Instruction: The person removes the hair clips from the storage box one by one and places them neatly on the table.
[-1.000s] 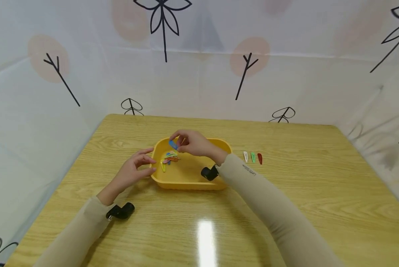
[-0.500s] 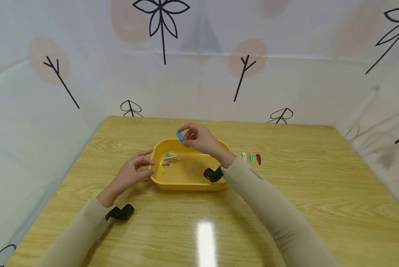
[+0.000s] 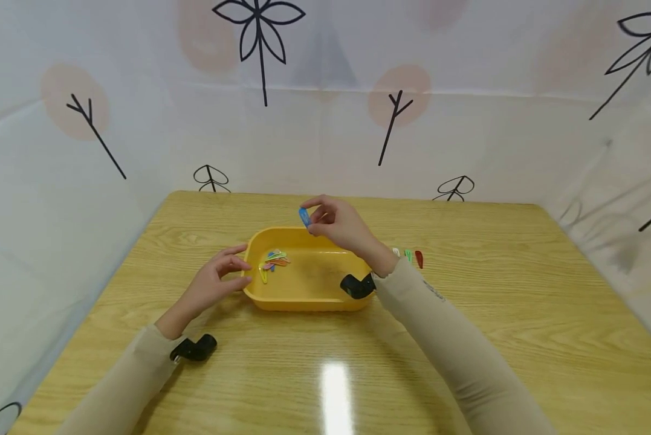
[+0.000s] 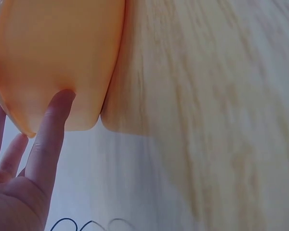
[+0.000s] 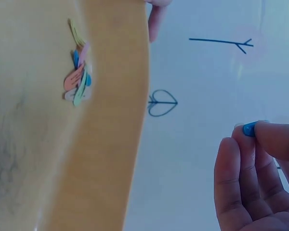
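Note:
A blue snap hair clip [image 3: 304, 217] is pinched between the thumb and fingers of my right hand [image 3: 341, 226], raised above the far rim of a yellow tray [image 3: 309, 305]. Only one end of the clip shows in the right wrist view, the rest being covered by the fingers. My left hand [image 3: 211, 287] touches the tray's left end; in the left wrist view its thumb lies straight against the outer wall [image 4: 53, 53] while other fingers reach the rim. Several coloured hair clips [image 3: 276, 260] lie heaped in the tray's left part, with a yellow clip [image 3: 263, 276] beside them.
On the wooden table [image 3: 494, 290], right of the tray, a white clip [image 3: 396, 252], a green clip [image 3: 408, 255] and a dark red clip [image 3: 419, 260] lie in a row. My right forearm partly hides them. A patterned white cloth [image 3: 325, 133] stands behind the table.
My right hand has lifted the blue hair clip up and rightward, from inside the tray to above its far rim. My left hand has stayed at the tray's left end.

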### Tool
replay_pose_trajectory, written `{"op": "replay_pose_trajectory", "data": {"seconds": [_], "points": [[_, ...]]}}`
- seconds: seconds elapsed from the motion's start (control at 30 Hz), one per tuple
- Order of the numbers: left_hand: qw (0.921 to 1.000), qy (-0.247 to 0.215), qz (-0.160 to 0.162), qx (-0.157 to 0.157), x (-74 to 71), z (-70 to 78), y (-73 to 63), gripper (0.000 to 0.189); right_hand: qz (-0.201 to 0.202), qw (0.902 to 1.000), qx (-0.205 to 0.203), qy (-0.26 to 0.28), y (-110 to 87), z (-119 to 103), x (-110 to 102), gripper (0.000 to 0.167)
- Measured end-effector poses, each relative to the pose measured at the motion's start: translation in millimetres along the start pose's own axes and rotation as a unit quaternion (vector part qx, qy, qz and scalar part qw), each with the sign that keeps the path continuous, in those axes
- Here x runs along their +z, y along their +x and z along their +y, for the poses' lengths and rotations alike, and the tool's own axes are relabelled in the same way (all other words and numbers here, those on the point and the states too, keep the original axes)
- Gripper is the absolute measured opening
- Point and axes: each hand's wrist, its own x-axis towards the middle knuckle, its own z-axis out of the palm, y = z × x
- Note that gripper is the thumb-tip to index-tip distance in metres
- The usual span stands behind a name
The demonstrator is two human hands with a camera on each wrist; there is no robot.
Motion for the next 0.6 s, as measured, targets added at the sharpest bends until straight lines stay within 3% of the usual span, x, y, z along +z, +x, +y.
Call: {"op": "replay_pose_trajectory", "data": {"seconds": [0.6], "points": [[1.0000, 0.002, 0.002, 0.005, 1.3, 0.2, -0.7, 0.022, 0.040, 0.9992, 0.008, 0.003, -25.0, 3.8, -28.6, 0.035]]}}
